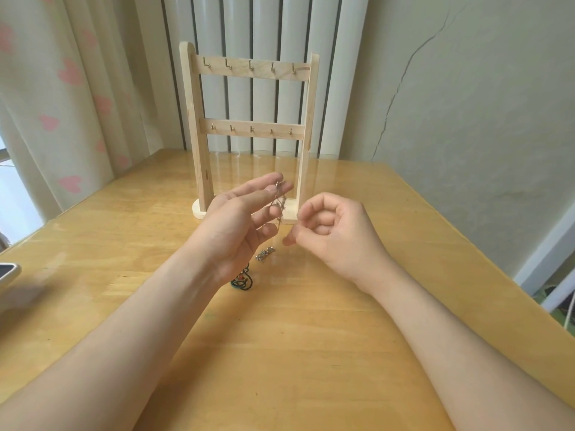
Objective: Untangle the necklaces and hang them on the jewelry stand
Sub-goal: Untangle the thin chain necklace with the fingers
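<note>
A wooden jewelry stand (301, 169) with two rows of bare hooks rises at the back of the table. In front of it my left hand (239, 225) is raised with fingers stretched out and pinches the top of a thin silver necklace (278, 209) at its fingertips. The chain hangs down, and its lower end lies bunched on the table. My right hand (336, 231) hovers just right of the chain with fingers curled and the thumb tip close to it; no chain shows between its fingers. A dark green necklace (243, 283) with an orange bead lies coiled below my left wrist.
The yellow wooden table (311, 337) runs to a right edge beside the wall. A white device (7, 273) sits at the left edge. A curtain and a radiator stand behind the stand.
</note>
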`<state>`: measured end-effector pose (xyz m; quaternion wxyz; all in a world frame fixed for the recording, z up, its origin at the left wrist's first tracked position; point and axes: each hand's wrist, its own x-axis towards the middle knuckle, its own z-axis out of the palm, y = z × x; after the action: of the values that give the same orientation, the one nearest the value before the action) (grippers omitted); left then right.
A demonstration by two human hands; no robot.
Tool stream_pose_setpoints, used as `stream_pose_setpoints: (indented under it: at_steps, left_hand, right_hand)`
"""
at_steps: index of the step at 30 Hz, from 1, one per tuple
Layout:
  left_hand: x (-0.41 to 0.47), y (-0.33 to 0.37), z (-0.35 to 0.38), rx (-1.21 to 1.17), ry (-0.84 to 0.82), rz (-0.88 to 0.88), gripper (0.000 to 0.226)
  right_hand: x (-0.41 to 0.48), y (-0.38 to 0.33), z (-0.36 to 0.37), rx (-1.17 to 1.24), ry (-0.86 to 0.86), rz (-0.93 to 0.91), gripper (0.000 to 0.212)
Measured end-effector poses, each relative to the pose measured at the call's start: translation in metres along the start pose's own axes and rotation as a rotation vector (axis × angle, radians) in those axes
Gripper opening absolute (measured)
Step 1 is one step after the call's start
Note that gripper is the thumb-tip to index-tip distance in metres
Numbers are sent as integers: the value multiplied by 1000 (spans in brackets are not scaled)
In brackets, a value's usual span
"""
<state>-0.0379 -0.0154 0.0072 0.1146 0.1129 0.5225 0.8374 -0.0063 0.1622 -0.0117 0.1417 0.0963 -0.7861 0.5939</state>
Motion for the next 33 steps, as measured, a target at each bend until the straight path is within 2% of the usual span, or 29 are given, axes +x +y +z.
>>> stream_pose_setpoints:
  at_steps: [3, 5, 8, 10, 12, 15, 17, 20, 23, 28, 30, 33]
  left_hand:
    - [-1, 1, 1, -18, -54, -15, 34]
    - [-2, 1, 1, -13, -100, -27, 35]
    - [-3, 1, 3, 13, -149, -53, 38]
    - [-4, 1, 4, 24, -164, -58, 47]
    - [-3, 1, 4, 31, -143, -52, 51]
    - [1, 0, 1, -1, -36, -40, 39]
    - [3, -2, -2, 21, 35, -36, 39]
    - [5, -5, -4, 196, 95, 5, 41]
    - [7, -9, -5, 368, 154, 61, 28]
    - [7, -12, -5, 432, 181, 82, 5]
    - [7, -13, -3, 436, 172, 50, 9]
    - [6, -15, 1, 430, 154, 2, 12]
  right_hand:
    - [2, 0, 4, 154, -34, 134, 24]
    - [5, 2, 7, 150, -74, 184, 20]
    - [5, 6, 8, 136, -141, 189, 20]
    - [4, 6, 6, 153, -118, 167, 19]
    - [4, 5, 3, 136, -66, 132, 16]
    - [5, 7, -2, 150, -26, 121, 15]
    - [6, 7, -3, 167, -8, 130, 14]
    - [8, 5, -1, 186, 18, 152, 13]
    - [9, 2, -2, 280, -13, 204, 20]
    - [8, -3, -6, 555, -52, 246, 16]
    - [8, -4, -8, 623, -64, 237, 7]
    - [7, -5, -10, 667, -75, 242, 10]
